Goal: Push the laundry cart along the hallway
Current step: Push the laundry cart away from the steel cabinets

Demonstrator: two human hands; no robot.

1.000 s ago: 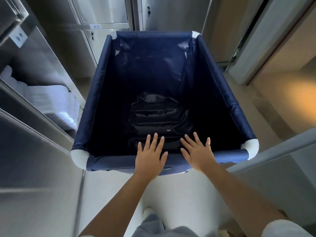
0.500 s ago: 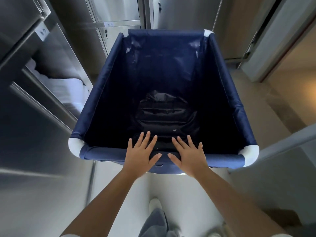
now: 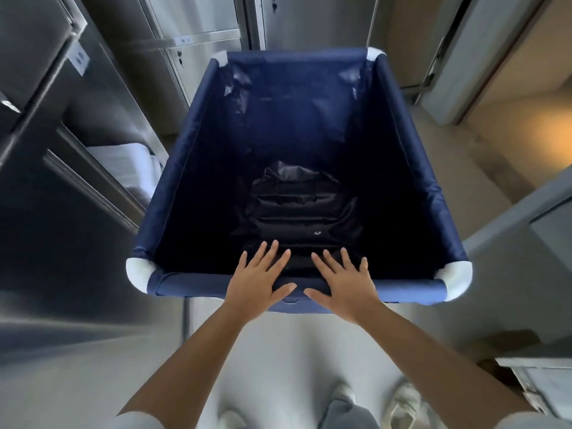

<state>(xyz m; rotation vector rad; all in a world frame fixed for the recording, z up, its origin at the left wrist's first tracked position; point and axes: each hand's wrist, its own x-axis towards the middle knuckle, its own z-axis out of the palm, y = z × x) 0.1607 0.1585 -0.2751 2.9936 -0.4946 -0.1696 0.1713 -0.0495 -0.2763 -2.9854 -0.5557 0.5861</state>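
At the bottom edge, white shoes point(image 3: 402, 404) and a grey trouser leg point(image 3: 343, 413) stand on the pale floor point(image 3: 278, 351). Both bare forearms reach forward from there, almost straight and converging toward the middle of the cart point(image 3: 408, 287). The cart is right in front of the person, with its near rim under both palms. The left hand point(image 3: 257, 284) lies flat on that rim, just left of centre, and the right hand point(image 3: 345, 287) lies flat just right of centre. The hands are side by side but apart, and the thumbs point at each other across a small gap. Neither hand grips anything: the fingers are straight and spread, and they reach past the rim over the cart's inside while the palms press on the blue fabric. White caps point(image 3: 137, 270) mark the cart's corners. Its deep navy liner holds one black padded bundle point(image 3: 297, 209), lying on the bottom toward the near side; whether it is a bag or a garment cannot be told. Steel cabinets point(image 3: 46, 181) stand close along the cart's left side, with folded white linen point(image 3: 123, 159) on an open shelf. Beyond the far rim are steel lockers point(image 3: 198, 41), and to the right a pale door frame point(image 3: 483, 57) opens on a warm-lit floor.
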